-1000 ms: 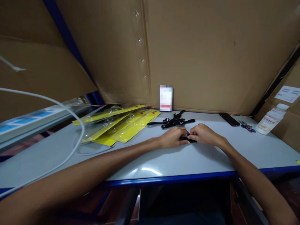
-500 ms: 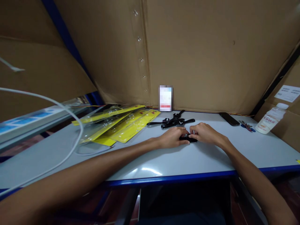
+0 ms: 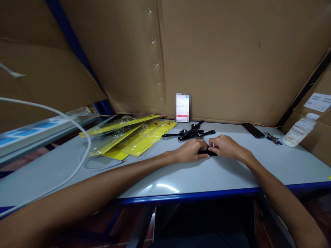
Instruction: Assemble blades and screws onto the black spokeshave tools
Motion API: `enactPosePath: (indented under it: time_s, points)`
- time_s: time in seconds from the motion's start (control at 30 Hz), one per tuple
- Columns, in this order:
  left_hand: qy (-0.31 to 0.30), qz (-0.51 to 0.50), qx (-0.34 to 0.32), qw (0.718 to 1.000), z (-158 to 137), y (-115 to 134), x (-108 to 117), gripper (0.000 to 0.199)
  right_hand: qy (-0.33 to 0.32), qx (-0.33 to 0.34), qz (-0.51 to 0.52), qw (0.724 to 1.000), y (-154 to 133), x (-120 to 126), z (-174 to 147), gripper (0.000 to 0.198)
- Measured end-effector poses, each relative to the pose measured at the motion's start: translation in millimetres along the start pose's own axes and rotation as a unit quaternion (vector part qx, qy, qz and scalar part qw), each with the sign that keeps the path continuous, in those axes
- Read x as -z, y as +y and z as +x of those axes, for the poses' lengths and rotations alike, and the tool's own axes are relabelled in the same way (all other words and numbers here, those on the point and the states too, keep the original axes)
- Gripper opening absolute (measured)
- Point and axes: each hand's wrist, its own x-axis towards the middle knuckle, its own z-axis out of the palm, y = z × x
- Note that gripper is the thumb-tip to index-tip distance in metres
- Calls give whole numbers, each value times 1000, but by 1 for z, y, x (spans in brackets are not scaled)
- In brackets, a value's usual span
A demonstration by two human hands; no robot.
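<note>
A black spokeshave (image 3: 212, 154) lies low on the white tabletop between my hands, largely covered by fingers. My left hand (image 3: 190, 151) is closed around its left part, thumb along the near side. From the right, my right hand (image 3: 224, 146) pinches at the middle of the tool with bent fingers; what exactly the fingertips grip is hidden. Just beyond my hands sits a small pile of similar black spokeshaves (image 3: 192, 133) with shiny metal screws, their handles crossing one another.
Yellow cards with clear blister packaging (image 3: 139, 136) are heaped to the left. A lit phone (image 3: 182, 107) leans on the cardboard wall. To the right are a dark phone-like object (image 3: 253, 130), keys (image 3: 273, 138) and a white bottle (image 3: 300, 131). A white cable (image 3: 89, 144) loops across the left side.
Both hands stay at the black spokeshave in nearly the same pose, with only slight finger movement. The view has shifted very slightly.
</note>
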Motion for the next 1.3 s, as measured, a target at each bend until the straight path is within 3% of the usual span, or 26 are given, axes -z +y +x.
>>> enactPosePath:
  time_s: [0.8,0.9,1.0,1.13,1.3]
  points:
    - [-4,6,0,1000,-2,-1,1,26,-22,-13,-34,999,-8,0,0,20]
    - [-6,-1,-2,1000,-2,0,2,25,-14,-5,-9,1000,-4,1,0,9]
    - [-10,-13,-3,1000,-2,2,3,25,-21,14,40,999,2,6,0,23]
    - [-7,-15,3,1000,-2,1,3,25,-30,19,57,998,6,10,-1,21]
    - [-6,-14,8,1000,-1,0,1,25,18,-1,88,996,0,-3,3,16]
